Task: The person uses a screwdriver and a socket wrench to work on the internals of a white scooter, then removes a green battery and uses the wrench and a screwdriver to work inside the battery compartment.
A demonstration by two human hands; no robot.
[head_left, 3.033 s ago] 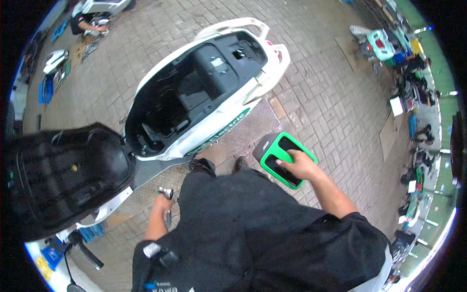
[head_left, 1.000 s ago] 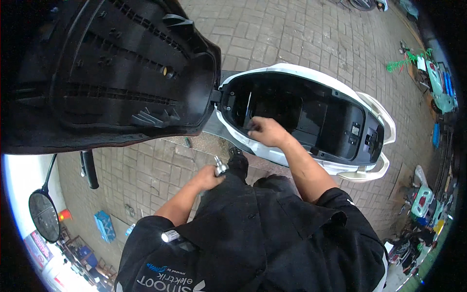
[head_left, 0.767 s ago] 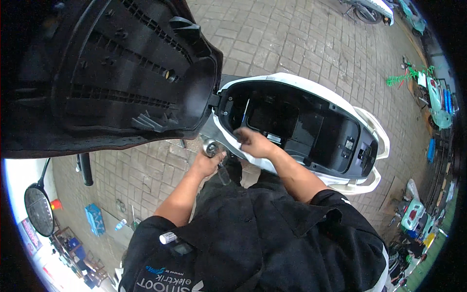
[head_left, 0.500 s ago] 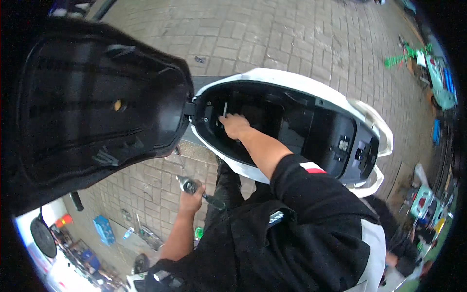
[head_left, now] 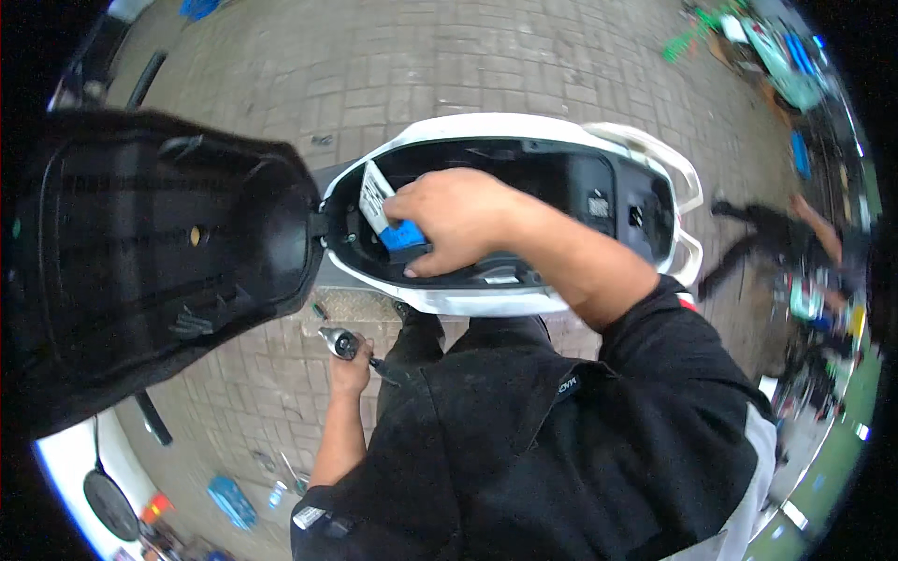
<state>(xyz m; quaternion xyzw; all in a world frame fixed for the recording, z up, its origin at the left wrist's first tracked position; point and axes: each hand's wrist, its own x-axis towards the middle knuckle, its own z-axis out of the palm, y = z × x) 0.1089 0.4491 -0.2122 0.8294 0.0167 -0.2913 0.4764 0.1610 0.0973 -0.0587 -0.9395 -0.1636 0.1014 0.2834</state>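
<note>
A white scooter [head_left: 468, 305] stands side-on before me with its black under-seat compartment [head_left: 552, 187] uncovered; its black seat [head_left: 159, 243] is flipped up to the left. My right hand [head_left: 454, 220] is inside the compartment, fingers closed on a flat white-and-blue item [head_left: 373, 196] at the compartment's left end. My left hand [head_left: 352, 369] hangs low beside my leg, below the scooter, wrapped round a ratchet wrench [head_left: 341, 342] with a metal head.
A person [head_left: 744, 248] in dark clothes moves at the right, near teal scooters [head_left: 786, 79] and parts. A handlebar grip [head_left: 150, 416] and mirror [head_left: 110, 500] show at lower left. A blue bin [head_left: 231, 500] lies on the paved floor [head_left: 477, 51].
My right hand, which held a green-and-black part three seconds ago, has moved into the compartment and now grips the white-and-blue item. A person has appeared at the right.
</note>
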